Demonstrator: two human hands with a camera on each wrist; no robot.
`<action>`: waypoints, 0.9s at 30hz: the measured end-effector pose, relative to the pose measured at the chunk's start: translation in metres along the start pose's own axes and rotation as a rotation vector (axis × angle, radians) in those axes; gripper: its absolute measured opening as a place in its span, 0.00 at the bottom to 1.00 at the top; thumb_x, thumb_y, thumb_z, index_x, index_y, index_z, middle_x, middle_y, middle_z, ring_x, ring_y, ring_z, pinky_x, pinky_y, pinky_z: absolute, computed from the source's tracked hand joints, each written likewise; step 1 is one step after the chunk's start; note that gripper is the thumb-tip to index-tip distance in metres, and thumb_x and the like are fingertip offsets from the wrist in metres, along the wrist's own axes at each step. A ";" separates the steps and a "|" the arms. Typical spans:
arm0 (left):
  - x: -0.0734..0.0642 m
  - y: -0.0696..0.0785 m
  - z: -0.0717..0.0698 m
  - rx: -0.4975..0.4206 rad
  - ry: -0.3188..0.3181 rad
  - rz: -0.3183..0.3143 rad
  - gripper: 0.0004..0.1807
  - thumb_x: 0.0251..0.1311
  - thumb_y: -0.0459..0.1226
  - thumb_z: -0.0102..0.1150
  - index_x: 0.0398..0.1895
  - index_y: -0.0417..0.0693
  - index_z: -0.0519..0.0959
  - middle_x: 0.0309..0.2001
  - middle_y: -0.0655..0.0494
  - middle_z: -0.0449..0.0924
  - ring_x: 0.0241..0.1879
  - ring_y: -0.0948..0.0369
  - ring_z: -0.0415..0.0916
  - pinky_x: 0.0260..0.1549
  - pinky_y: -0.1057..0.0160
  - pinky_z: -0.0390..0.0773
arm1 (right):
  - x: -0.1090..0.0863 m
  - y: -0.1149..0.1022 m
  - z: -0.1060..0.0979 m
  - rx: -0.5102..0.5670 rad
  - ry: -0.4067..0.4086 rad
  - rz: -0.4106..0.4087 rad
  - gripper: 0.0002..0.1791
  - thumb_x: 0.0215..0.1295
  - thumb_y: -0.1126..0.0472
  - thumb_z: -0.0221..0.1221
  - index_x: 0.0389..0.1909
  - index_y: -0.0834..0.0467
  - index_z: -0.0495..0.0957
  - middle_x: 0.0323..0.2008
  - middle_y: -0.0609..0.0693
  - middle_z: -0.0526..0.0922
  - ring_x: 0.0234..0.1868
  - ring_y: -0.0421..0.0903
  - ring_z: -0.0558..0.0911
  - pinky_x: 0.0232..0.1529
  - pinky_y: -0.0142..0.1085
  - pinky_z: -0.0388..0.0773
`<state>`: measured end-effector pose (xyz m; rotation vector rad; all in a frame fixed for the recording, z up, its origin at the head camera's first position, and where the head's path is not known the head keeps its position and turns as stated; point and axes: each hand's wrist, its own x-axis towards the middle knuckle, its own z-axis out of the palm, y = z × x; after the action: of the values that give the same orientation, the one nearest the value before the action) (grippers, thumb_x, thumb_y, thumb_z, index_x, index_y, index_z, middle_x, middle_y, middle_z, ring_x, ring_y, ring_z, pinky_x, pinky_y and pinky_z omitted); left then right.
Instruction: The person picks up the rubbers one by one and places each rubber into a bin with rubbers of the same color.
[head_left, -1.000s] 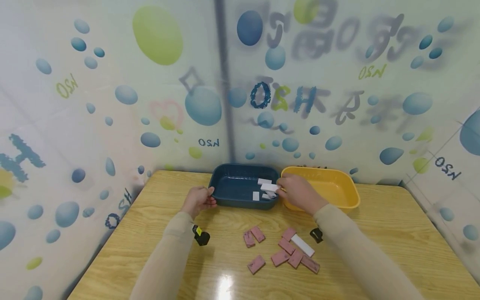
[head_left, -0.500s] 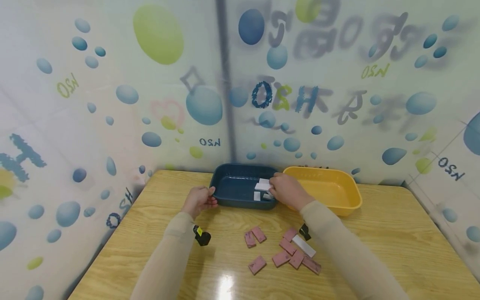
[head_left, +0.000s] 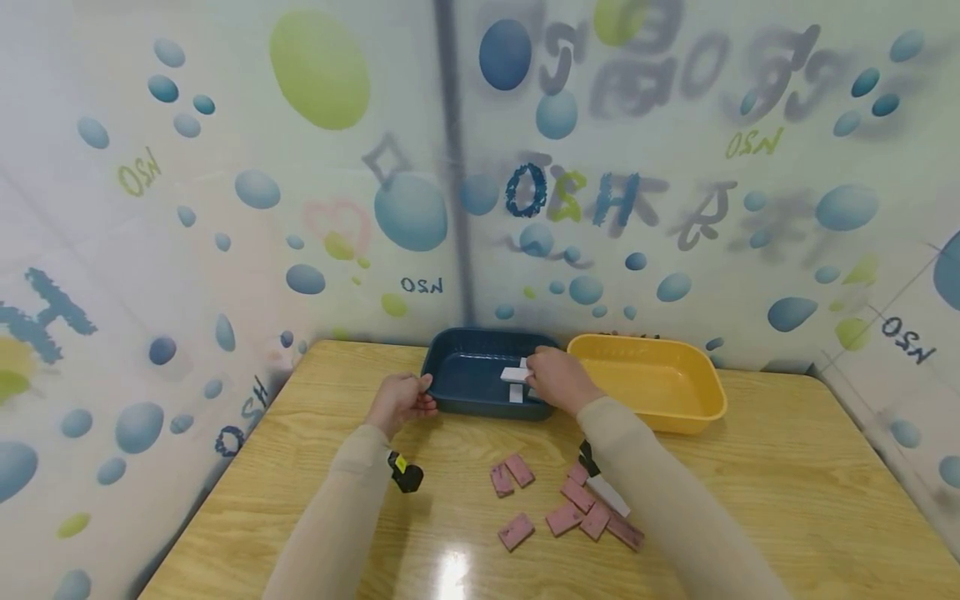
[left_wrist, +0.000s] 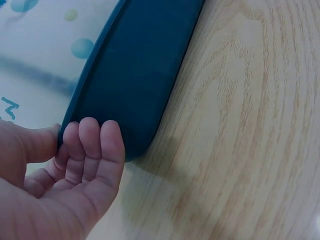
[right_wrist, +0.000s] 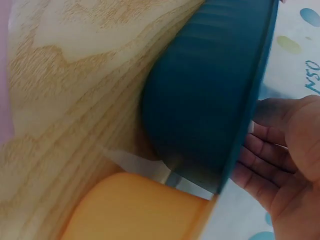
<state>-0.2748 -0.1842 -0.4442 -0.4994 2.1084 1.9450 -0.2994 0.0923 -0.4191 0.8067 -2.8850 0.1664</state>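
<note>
My left hand (head_left: 399,402) pinches the near left corner of a dark blue plastic tray (head_left: 480,407), thumb on the rim and fingers against the outer wall (left_wrist: 135,70). My right hand (head_left: 561,379) reaches over the tray's right end and holds a white rectangular block (head_left: 514,375) there. Below it, another white block (head_left: 516,393) lies on the tray floor. More white pieces nearby are partly covered by the right hand. In the right wrist view the tray wall (right_wrist: 200,95) hides the inside, and the right hand's fingers (right_wrist: 265,145) pass behind its rim.
A yellow tray (head_left: 678,423) stands just right of the blue one. Several pink blocks (head_left: 517,531) lie on the wooden table (head_left: 315,467) in front. One white block (head_left: 609,497) lies among them, partly under the right forearm. A printed curtain (head_left: 337,183) rises behind the trays.
My right hand has moved left, from the gap between the trays to over the blue tray, bringing the white block along. The left hand keeps its hold on the tray corner.
</note>
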 end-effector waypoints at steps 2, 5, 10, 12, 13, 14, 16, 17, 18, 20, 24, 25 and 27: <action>0.000 0.000 0.000 -0.003 0.001 0.000 0.13 0.79 0.35 0.49 0.49 0.29 0.72 0.28 0.50 0.72 0.28 0.57 0.77 0.39 0.58 0.86 | 0.004 -0.001 0.003 0.008 -0.018 0.025 0.08 0.71 0.62 0.63 0.38 0.63 0.86 0.32 0.54 0.81 0.32 0.49 0.78 0.41 0.42 0.83; 0.001 0.000 -0.001 -0.003 0.007 -0.004 0.13 0.79 0.35 0.49 0.50 0.29 0.72 0.29 0.50 0.72 0.29 0.57 0.77 0.40 0.57 0.86 | 0.009 -0.001 0.009 0.027 -0.050 0.066 0.09 0.72 0.61 0.63 0.40 0.63 0.86 0.35 0.55 0.82 0.34 0.49 0.78 0.45 0.43 0.83; 0.002 0.001 -0.001 0.004 0.016 -0.008 0.12 0.80 0.36 0.49 0.48 0.31 0.73 0.29 0.49 0.73 0.29 0.57 0.77 0.41 0.56 0.86 | 0.016 -0.001 0.017 0.035 -0.068 0.087 0.09 0.72 0.61 0.63 0.41 0.63 0.86 0.36 0.55 0.83 0.36 0.49 0.80 0.48 0.43 0.83; 0.002 0.000 -0.001 0.006 0.019 -0.007 0.12 0.79 0.36 0.49 0.47 0.32 0.73 0.29 0.49 0.73 0.29 0.57 0.77 0.41 0.56 0.86 | 0.018 -0.001 0.019 0.028 -0.063 0.089 0.09 0.72 0.61 0.63 0.42 0.63 0.86 0.36 0.55 0.83 0.37 0.50 0.80 0.48 0.44 0.83; 0.003 0.000 -0.001 0.005 0.020 -0.007 0.12 0.79 0.36 0.49 0.46 0.32 0.73 0.29 0.49 0.73 0.29 0.57 0.77 0.41 0.56 0.86 | 0.019 -0.001 0.020 0.026 -0.062 0.094 0.09 0.72 0.61 0.63 0.42 0.64 0.87 0.36 0.55 0.83 0.37 0.50 0.81 0.48 0.44 0.83; 0.002 0.000 -0.001 0.004 0.018 -0.004 0.11 0.79 0.35 0.49 0.46 0.32 0.73 0.29 0.49 0.73 0.29 0.56 0.77 0.41 0.56 0.86 | 0.020 -0.001 0.021 0.020 -0.062 0.099 0.10 0.72 0.60 0.63 0.42 0.64 0.87 0.37 0.55 0.84 0.38 0.50 0.81 0.49 0.44 0.83; 0.002 0.000 -0.001 0.001 0.017 -0.007 0.11 0.79 0.35 0.50 0.45 0.32 0.73 0.28 0.49 0.73 0.29 0.57 0.77 0.40 0.57 0.86 | 0.021 -0.002 0.024 0.014 -0.066 0.116 0.10 0.72 0.60 0.63 0.43 0.64 0.87 0.38 0.55 0.84 0.39 0.50 0.82 0.49 0.44 0.84; 0.002 -0.001 -0.001 0.001 0.016 -0.006 0.11 0.79 0.35 0.50 0.45 0.32 0.73 0.28 0.49 0.73 0.29 0.56 0.77 0.40 0.56 0.86 | 0.022 -0.002 0.025 0.011 -0.068 0.125 0.10 0.72 0.60 0.63 0.43 0.63 0.87 0.38 0.55 0.84 0.39 0.50 0.82 0.49 0.43 0.84; 0.002 -0.001 -0.001 -0.001 0.015 -0.007 0.11 0.79 0.35 0.50 0.45 0.32 0.73 0.28 0.49 0.73 0.28 0.56 0.77 0.40 0.57 0.86 | 0.022 -0.002 0.026 0.009 -0.069 0.133 0.10 0.72 0.60 0.63 0.44 0.63 0.87 0.38 0.55 0.84 0.39 0.50 0.82 0.49 0.43 0.84; 0.001 -0.001 0.000 0.001 0.014 -0.005 0.11 0.79 0.35 0.50 0.44 0.31 0.73 0.28 0.49 0.73 0.28 0.56 0.77 0.40 0.56 0.86 | 0.023 -0.003 0.028 0.011 -0.067 0.147 0.09 0.72 0.61 0.63 0.43 0.63 0.87 0.37 0.55 0.84 0.39 0.50 0.82 0.48 0.43 0.84; 0.001 0.000 -0.001 0.001 0.015 -0.005 0.11 0.79 0.35 0.50 0.43 0.32 0.74 0.28 0.49 0.73 0.28 0.57 0.77 0.40 0.57 0.86 | 0.024 -0.003 0.029 0.030 -0.049 0.161 0.08 0.71 0.63 0.63 0.43 0.64 0.87 0.37 0.55 0.83 0.39 0.50 0.82 0.48 0.43 0.84; 0.002 0.000 -0.001 0.000 0.016 -0.004 0.11 0.79 0.35 0.50 0.43 0.32 0.74 0.28 0.49 0.73 0.28 0.57 0.77 0.40 0.57 0.86 | 0.024 -0.003 0.029 0.030 -0.046 0.161 0.08 0.71 0.64 0.63 0.43 0.64 0.86 0.37 0.56 0.83 0.40 0.50 0.82 0.48 0.43 0.84; 0.002 -0.001 -0.001 0.000 0.013 -0.004 0.11 0.79 0.35 0.50 0.42 0.32 0.73 0.28 0.49 0.73 0.28 0.57 0.77 0.40 0.57 0.86 | 0.024 -0.004 0.029 0.031 -0.043 0.160 0.08 0.71 0.64 0.63 0.45 0.64 0.86 0.39 0.57 0.83 0.41 0.51 0.83 0.48 0.44 0.84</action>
<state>-0.2760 -0.1854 -0.4452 -0.5173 2.1132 1.9452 -0.3206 0.0730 -0.4439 0.5903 -2.9940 0.2144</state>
